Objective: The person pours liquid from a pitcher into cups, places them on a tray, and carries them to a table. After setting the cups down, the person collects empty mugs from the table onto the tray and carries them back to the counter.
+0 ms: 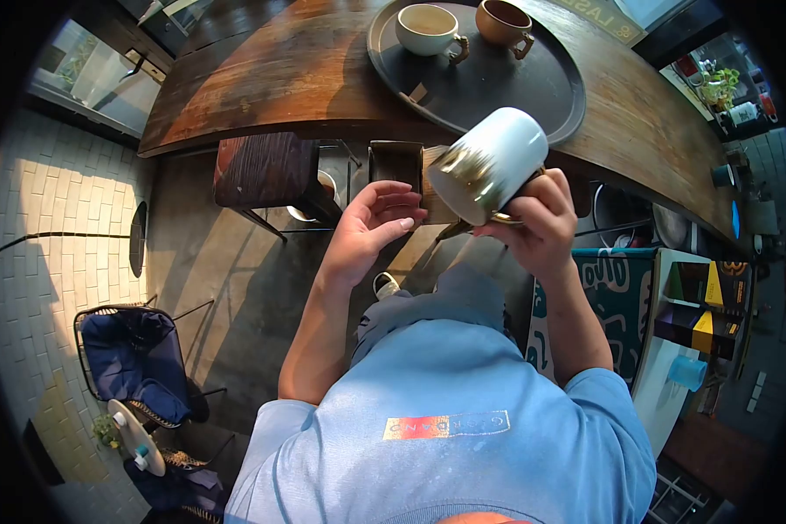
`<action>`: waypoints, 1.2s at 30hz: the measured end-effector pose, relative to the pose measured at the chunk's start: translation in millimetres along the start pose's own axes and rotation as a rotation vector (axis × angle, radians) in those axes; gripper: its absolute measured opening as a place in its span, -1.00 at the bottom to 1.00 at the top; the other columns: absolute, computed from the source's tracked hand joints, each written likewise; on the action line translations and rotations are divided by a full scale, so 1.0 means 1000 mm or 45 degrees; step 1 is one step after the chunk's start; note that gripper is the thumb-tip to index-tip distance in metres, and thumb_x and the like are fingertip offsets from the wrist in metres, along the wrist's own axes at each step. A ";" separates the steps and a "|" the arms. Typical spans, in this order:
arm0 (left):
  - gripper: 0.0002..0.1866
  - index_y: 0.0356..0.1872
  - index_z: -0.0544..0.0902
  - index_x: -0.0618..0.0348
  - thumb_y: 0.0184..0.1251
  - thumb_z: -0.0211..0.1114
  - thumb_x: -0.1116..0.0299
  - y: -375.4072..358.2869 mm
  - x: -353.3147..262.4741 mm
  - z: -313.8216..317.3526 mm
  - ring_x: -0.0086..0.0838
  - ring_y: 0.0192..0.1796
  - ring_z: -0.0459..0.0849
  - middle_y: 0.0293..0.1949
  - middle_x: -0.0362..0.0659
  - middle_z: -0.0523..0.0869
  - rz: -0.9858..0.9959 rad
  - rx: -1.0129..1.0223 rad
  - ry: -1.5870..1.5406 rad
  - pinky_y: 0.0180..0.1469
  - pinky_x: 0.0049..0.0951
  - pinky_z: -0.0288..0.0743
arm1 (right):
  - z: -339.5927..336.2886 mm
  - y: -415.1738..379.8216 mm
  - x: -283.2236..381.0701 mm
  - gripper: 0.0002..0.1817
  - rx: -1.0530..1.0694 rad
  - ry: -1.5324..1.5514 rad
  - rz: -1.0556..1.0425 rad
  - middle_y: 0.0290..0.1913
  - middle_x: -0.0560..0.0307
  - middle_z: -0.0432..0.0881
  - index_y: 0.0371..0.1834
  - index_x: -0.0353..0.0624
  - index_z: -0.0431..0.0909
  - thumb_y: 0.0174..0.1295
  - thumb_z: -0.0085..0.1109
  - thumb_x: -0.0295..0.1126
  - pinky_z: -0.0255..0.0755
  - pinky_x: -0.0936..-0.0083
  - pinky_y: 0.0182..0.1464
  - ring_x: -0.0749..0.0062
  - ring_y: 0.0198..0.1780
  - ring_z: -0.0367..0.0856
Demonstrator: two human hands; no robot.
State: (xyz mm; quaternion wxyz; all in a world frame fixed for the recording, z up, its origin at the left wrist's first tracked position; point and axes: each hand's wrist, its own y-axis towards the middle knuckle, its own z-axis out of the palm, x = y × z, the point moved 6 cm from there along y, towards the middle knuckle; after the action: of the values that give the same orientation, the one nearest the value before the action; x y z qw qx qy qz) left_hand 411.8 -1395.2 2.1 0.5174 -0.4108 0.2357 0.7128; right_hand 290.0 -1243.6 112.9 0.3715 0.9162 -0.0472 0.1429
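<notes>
A white mug with a gold pattern [502,144] is in my right hand [541,218], whose fingers are wrapped round its gold handle. The mug is tilted, with its gold-patterned end toward the lower left, near the front edge of the table. My left hand [375,223] is held in the air to the left of the mug, apart from it, fingers loosely curved and nothing in them. Beyond the mug, a round dark tray [463,92] rests on the wooden table [297,70]. On the tray stand a cream cup [426,33] and a brown cup [502,24], both with knobbly handles.
A dark wooden stool [262,170] stands under the table's front edge. To the right, dark boxes with yellow parts [703,301] and a blue cup [687,373] sit on a white-topped cabinet. A chair with dark blue cloth [135,358] is at the left.
</notes>
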 end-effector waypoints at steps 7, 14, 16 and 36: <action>-0.58 0.09 0.39 0.30 0.21 0.28 0.58 0.003 -0.002 -0.012 -0.36 0.02 0.63 -0.03 0.00 0.58 0.027 -0.220 0.235 0.13 -0.40 0.50 | -0.024 0.008 -0.079 -0.78 -0.444 0.784 0.629 -0.48 0.35 0.38 -0.44 -0.26 0.44 0.27 0.21 -0.38 0.12 0.79 -0.45 0.81 -0.48 0.23; -0.60 0.09 0.39 0.30 0.22 0.22 0.62 0.005 -0.004 0.001 -0.28 0.02 0.64 -0.05 0.02 0.59 0.187 -0.389 0.177 0.14 -0.34 0.50 | -0.045 0.028 -0.164 -0.61 -0.460 0.964 0.970 -0.56 0.44 0.30 -0.37 -0.16 0.48 0.42 -0.05 -0.06 0.06 0.77 -0.51 0.81 -0.52 0.19; -0.62 0.09 0.39 0.30 0.24 0.17 0.63 0.007 -0.002 0.006 -0.26 0.04 0.63 -0.02 0.03 0.59 0.257 -0.447 0.198 0.14 -0.31 0.50 | -0.044 0.028 -0.181 -0.60 -0.439 1.003 1.055 -0.57 0.44 0.30 -0.36 -0.15 0.49 0.41 -0.05 -0.03 0.06 0.77 -0.52 0.81 -0.53 0.20; -0.63 0.09 0.40 0.30 0.25 0.15 0.66 -0.003 0.015 0.033 -0.25 0.08 0.62 0.05 0.07 0.57 0.428 -0.834 0.136 0.14 -0.33 0.51 | -0.020 0.032 -0.238 -0.55 -0.077 0.837 1.082 -0.39 0.19 0.64 -0.16 -0.17 0.52 0.42 -0.10 0.03 0.21 0.73 -0.43 0.73 -0.47 0.35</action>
State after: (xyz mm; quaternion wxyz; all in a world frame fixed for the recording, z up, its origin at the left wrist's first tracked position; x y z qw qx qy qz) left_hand 401.1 -1360.6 7.9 0.2212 -0.5467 0.0859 0.8030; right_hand 51.9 -1257.2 77.6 0.3022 0.7122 -0.2991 0.5586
